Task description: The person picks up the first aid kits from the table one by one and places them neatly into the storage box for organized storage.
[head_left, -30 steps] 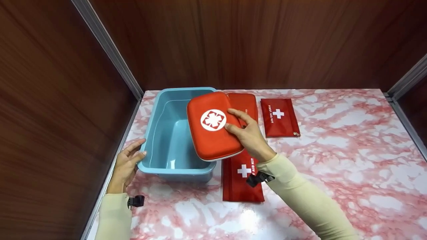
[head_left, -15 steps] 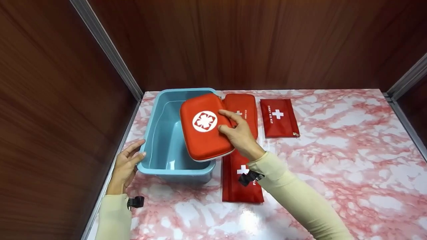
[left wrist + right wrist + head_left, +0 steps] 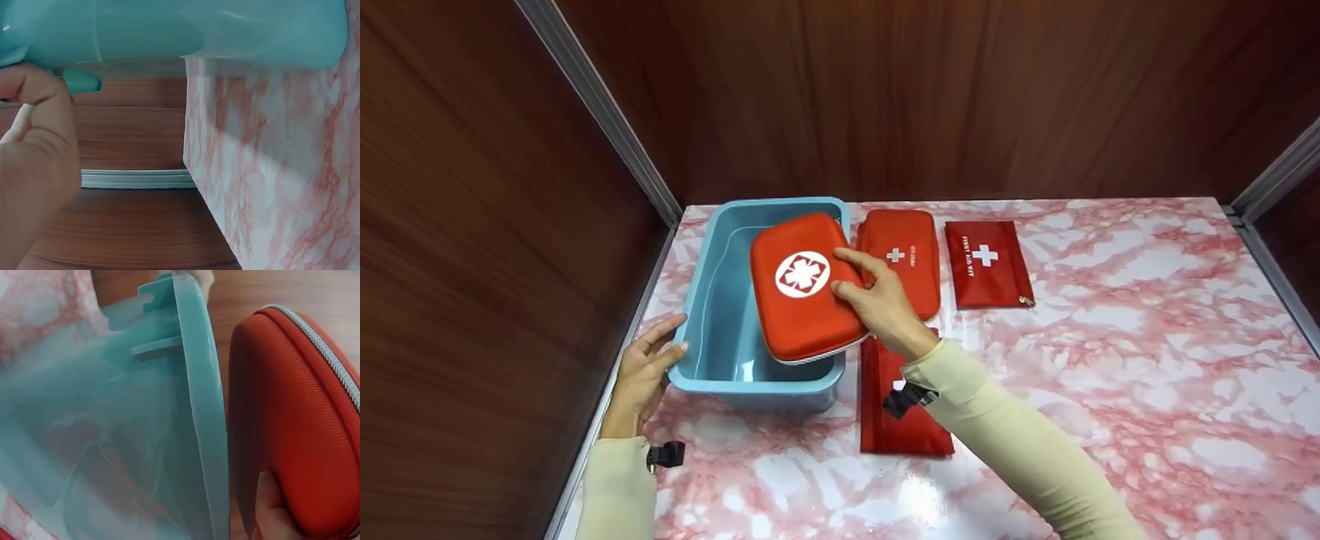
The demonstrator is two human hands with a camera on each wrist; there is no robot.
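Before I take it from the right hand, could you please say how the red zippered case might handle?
The red zippered case seems stiff, given its domed, unsagging shell. It's probably light, since the right hand alone holds it. Its textured surface suggests decent grip.

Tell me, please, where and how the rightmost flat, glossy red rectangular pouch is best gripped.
I'd pinch the pouch by its right edge, near the small metal-coloured zip pull, coming from the right: a rounded red case lies close on its left. The pouch lies flat and looks thin, so an edge should probably be easier to grip than its middle.
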